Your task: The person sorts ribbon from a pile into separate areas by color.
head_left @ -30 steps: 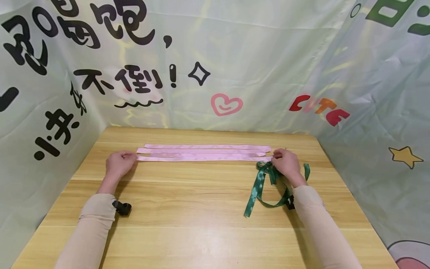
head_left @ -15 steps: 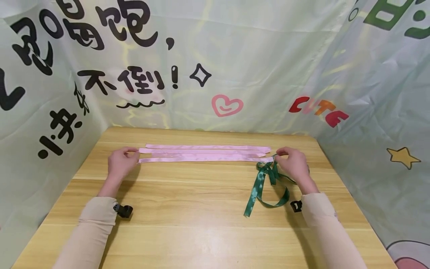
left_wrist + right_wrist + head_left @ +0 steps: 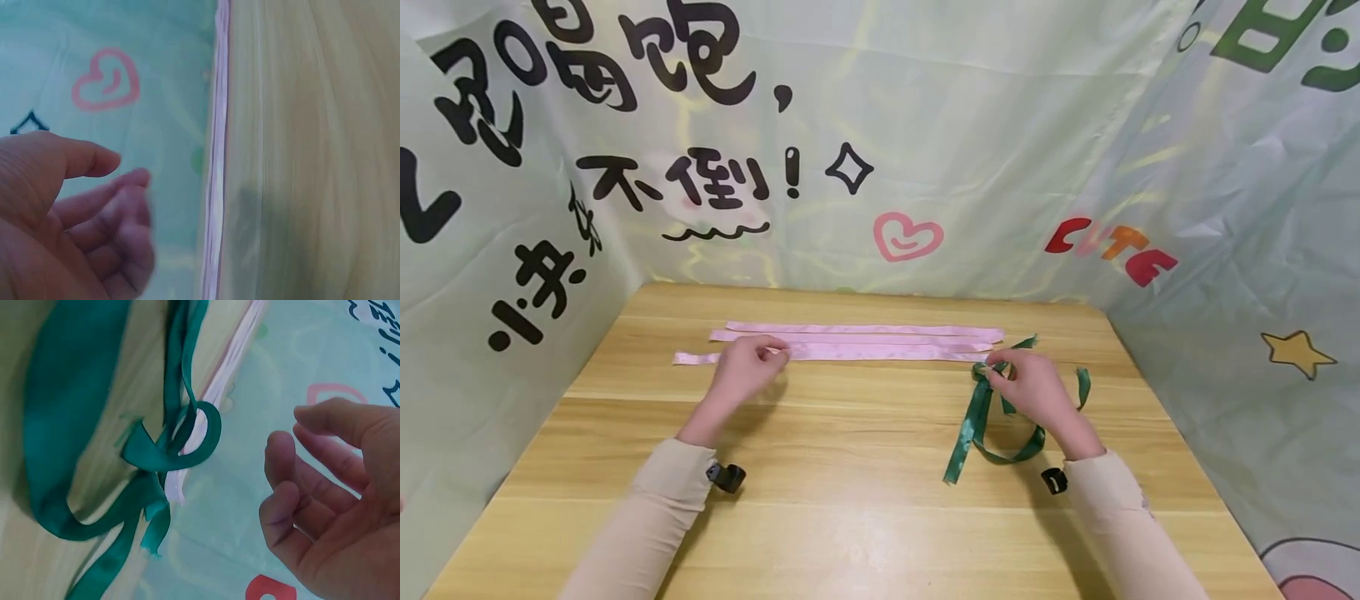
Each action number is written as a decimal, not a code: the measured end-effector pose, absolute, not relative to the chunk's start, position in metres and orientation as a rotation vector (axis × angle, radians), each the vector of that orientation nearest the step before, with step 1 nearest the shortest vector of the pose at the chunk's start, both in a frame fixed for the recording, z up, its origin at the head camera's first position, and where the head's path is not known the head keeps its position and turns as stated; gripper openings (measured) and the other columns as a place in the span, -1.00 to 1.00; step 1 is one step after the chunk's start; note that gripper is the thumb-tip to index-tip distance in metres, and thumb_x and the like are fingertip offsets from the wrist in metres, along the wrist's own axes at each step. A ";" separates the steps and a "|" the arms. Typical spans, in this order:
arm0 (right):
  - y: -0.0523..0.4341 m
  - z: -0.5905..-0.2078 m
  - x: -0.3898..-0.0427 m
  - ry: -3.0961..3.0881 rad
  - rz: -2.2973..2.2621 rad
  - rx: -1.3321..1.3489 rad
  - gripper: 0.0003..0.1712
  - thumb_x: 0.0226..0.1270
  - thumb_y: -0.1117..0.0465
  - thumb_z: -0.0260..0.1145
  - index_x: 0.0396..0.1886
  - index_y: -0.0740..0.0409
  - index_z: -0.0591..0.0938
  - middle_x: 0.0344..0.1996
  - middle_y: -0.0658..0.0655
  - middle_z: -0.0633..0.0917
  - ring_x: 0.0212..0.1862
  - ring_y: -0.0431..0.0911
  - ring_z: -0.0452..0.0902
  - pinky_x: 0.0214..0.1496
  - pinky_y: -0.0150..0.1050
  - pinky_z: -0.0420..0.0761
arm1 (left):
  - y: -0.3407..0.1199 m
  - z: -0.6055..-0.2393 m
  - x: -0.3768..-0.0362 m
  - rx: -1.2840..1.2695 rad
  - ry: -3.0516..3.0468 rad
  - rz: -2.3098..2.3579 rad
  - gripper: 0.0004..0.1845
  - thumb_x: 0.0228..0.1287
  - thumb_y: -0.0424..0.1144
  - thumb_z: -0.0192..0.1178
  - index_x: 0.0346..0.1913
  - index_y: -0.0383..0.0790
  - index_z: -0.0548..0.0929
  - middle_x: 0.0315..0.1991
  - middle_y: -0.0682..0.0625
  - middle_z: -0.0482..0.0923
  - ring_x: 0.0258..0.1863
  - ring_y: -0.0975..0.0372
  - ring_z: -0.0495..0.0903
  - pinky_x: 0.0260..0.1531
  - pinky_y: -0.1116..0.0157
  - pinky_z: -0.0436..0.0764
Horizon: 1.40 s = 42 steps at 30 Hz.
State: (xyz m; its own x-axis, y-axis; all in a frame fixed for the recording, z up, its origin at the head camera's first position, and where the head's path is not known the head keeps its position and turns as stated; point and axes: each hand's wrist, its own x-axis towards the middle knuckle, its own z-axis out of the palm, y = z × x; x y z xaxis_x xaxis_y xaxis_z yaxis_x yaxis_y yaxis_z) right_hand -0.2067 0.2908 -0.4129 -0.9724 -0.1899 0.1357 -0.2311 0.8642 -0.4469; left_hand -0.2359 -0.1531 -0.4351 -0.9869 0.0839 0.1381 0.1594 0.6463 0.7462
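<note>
Pink satin ribbons [image 3: 865, 340], three strips, side by side across the far half of the wooden surface [image 3: 850, 467], running from 9 to 3 o'clock. Nearest strip [image 3: 694, 357] now shifted toward 9 o'clock, its end jutting out past the other two; a second ago all three ends roughly level. Left hand [image 3: 747, 368], earlier at the 9 o'clock tips of the strips, now moved inward along them toward 3 o'clock, resting over the nearest strip with fingers loosely curled; in the left wrist view, fingers [image 3: 94, 206] relaxed and apart, nothing pinched between them, pink edge [image 3: 215, 187] just beside. Right hand [image 3: 1030, 385], earlier at the 3 o'clock end of the pink strips, now drawn back toward 6 o'clock, over the green ribbon [image 3: 977, 421]. Green ribbon lying tangled in loops at the 3 o'clock end of the pink strips, one tail trailing toward 6 o'clock, another tip poking up toward 12 o'clock by the fingertips. In the right wrist view, right grip spread, fingers [image 3: 312, 462] slack and holding nothing, green loop [image 3: 181, 450] just beside the pink ends [image 3: 219, 381]. From the head view, whether the fingertips touch the green knot cannot be told.
</note>
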 end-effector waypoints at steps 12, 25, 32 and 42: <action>0.282 -0.428 -0.185 -2.992 0.776 0.595 -0.70 0.44 0.27 0.41 0.12 0.21 0.73 0.18 0.31 0.70 -0.45 -0.21 0.46 -0.43 -0.32 0.48 | -0.073 -0.447 -0.223 -0.414 -2.826 -1.197 -0.77 0.40 -0.19 0.35 -0.01 -0.21 0.83 -0.36 0.01 0.71 -0.40 0.23 0.57 -0.26 0.21 0.55; 0.273 -0.440 -0.171 -3.053 0.669 0.852 -0.65 0.35 0.24 0.49 0.12 0.10 0.75 0.20 0.26 0.68 -0.29 -0.25 0.54 -0.19 -0.32 0.55 | -0.004 -0.459 -0.190 -0.799 -2.933 -1.163 -0.77 0.37 -0.22 0.35 -0.01 -0.24 0.81 -0.44 0.10 0.68 -0.48 0.36 0.52 -0.34 0.34 0.54; 0.270 -0.442 -0.167 -3.077 0.638 0.915 -0.62 0.33 0.27 0.50 0.13 0.09 0.75 0.20 0.25 0.68 -0.21 -0.11 0.59 -0.18 -0.29 0.54 | 0.017 -0.460 -0.176 -0.935 -3.013 -1.108 -0.72 0.35 -0.18 0.42 0.03 -0.24 0.81 -0.52 0.17 0.61 -0.51 0.42 0.47 -0.32 0.40 0.52; 0.268 -0.444 -0.161 -3.071 0.581 0.937 -0.65 0.30 0.32 0.50 0.09 0.12 0.76 0.07 0.15 0.71 0.02 0.03 0.67 -0.01 -0.09 0.68 | 0.046 -0.466 -0.164 -0.970 -3.021 -0.949 -0.75 0.31 -0.05 0.46 -0.11 -0.14 0.82 -0.52 0.20 0.59 -0.49 0.41 0.48 -0.44 0.42 0.49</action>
